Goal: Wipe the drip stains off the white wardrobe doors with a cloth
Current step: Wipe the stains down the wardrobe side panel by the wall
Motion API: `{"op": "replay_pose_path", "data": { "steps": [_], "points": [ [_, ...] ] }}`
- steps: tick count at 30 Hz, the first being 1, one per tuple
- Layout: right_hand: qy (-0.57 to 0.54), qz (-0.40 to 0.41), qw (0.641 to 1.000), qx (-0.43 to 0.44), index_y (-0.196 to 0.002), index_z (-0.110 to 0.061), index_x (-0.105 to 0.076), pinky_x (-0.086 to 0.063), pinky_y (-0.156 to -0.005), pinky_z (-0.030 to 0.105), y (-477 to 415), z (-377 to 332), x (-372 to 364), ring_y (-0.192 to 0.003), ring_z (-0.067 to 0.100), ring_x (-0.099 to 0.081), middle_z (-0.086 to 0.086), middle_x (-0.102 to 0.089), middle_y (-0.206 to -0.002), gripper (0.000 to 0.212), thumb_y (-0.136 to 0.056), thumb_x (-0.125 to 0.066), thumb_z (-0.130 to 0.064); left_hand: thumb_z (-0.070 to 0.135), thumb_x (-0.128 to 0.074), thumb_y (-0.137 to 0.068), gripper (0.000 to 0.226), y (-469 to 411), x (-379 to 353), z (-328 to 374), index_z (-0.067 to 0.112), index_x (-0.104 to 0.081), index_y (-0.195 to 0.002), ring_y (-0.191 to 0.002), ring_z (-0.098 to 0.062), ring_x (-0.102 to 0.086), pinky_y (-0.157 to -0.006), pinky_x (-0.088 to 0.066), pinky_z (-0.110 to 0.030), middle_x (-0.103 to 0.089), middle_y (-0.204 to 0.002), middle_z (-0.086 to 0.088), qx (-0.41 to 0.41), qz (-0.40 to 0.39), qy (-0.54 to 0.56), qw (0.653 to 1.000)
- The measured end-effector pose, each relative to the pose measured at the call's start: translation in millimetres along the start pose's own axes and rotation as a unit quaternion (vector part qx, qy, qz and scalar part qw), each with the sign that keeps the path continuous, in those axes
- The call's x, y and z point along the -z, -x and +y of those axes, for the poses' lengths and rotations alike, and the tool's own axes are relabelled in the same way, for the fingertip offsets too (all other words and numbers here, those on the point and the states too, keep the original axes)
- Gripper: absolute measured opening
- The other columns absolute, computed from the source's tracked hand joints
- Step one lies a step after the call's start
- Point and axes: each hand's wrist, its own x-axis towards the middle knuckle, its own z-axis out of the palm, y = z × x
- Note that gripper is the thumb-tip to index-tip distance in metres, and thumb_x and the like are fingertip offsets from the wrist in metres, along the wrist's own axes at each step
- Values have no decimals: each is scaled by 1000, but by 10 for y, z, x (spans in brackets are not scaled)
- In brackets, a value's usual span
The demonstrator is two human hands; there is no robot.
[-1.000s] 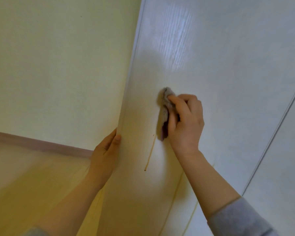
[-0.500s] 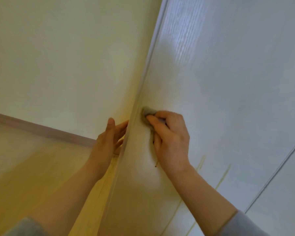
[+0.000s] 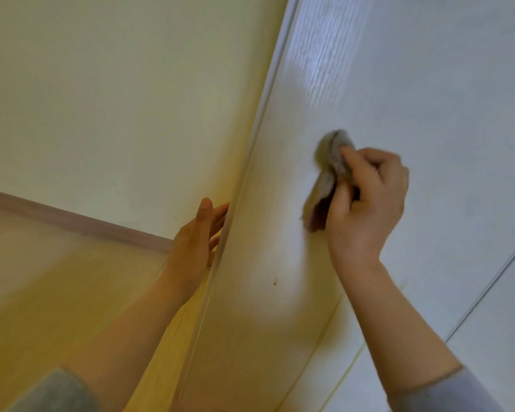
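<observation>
The right hand point(image 3: 366, 200), curled round the cloth point(image 3: 329, 173), should press flat and wipe down to the drop point(image 3: 275, 283) while the straight-fingered left hand point(image 3: 194, 245) steadies the door point(image 3: 399, 99).

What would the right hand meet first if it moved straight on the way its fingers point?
Nothing new, it seems: the right hand, gripping the cloth, points up the door, and only bare door face shows ahead.
</observation>
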Motion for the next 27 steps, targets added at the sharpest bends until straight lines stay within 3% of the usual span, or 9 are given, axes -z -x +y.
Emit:
{"op": "replay_pose_path", "data": {
  "steps": [3, 6, 8, 11, 15, 18, 21, 23, 27],
  "points": [
    [-4, 8, 1000, 8, -110, -7, -72, -32, -80, 10, -139, 8, -149, -94, 25, -50, 12, -62, -103, 43, -77, -49, 9, 59, -22, -91, 47, 2, -64, -17, 42, -60, -114, -105, 11, -62, -80, -49, -9, -69, -106, 31, -23, 28, -4, 999],
    [-32, -36, 996, 78, -107, -6, -74, -37, -81, 16, -83, -139, -299, -95, 26, -52, 12, -65, -102, 35, -83, -49, 2, 53, -19, -97, 49, -17, -44, -62, 36, -60, -118, -107, 10, -62, -79, -48, -6, -70, -108, 28, -26, 38, 12, 999],
    [-45, -69, 990, 117, -105, -5, -75, -41, -80, 22, -27, -218, -372, -95, 24, -53, 9, -67, -101, 30, -90, -49, -7, 53, -19, -97, 54, -41, -2, -107, 31, -63, -119, -111, 3, -63, -86, -50, -13, -72, -112, 20, -16, 40, 39, 998],
    [-70, -132, 981, 125, -102, -6, -75, -39, -79, 16, 97, -242, -419, -97, 11, -49, -2, -65, -99, 27, -93, -52, -16, 53, -17, -100, 62, -59, 43, -162, 21, -67, -116, -113, -6, -65, -98, -46, -27, -73, -115, 7, 6, 42, 75, 996],
    [-52, -194, 958, 206, -100, -10, -76, -45, -76, 27, 547, -125, -328, -96, 19, -53, 1, -66, -100, 17, -90, -62, -12, 49, -13, -105, 65, -58, 42, -162, 18, -69, -109, -109, -8, -68, -100, -46, -31, -75, -109, 3, 33, 51, 97, 993],
    [-48, -221, 945, 237, -99, -9, -76, -48, -72, 31, 834, -78, -219, -93, 20, -55, -1, -63, -100, 20, -92, -57, -9, 49, -13, -104, 62, -21, 23, -114, 22, -69, -109, -108, -6, -67, -99, -46, -30, -75, -109, 6, 31, 50, 76, 995],
    [-42, -185, 970, 153, -101, -9, -76, -46, -78, 28, 753, -59, -61, -94, 24, -55, 7, -67, -99, 29, -86, -51, -7, 50, -22, -103, 50, 8, -16, -77, 30, -68, -107, -108, -2, -66, -98, -49, -28, -74, -107, 15, 6, 43, 24, 999],
    [-25, -115, 989, 85, -103, -8, -75, -37, -85, 20, 500, -4, 77, -95, 26, -52, 12, -65, -101, 36, -78, -49, -5, 63, -34, -99, 44, 21, -25, -89, 39, -70, -108, -108, -3, -66, -100, -52, -32, -73, -109, 18, -22, 47, -32, 998],
    [30, 5, 999, 17, -109, -9, -73, -29, -85, 7, -132, 229, 180, -95, 28, -50, 14, -62, -103, 47, -73, -48, 8, 85, -44, -74, 84, -20, -55, -152, 38, -48, -143, -126, -4, -54, -106, -48, -42, -56, -138, 17, -47, 57, -143, 987]
  ]
}}
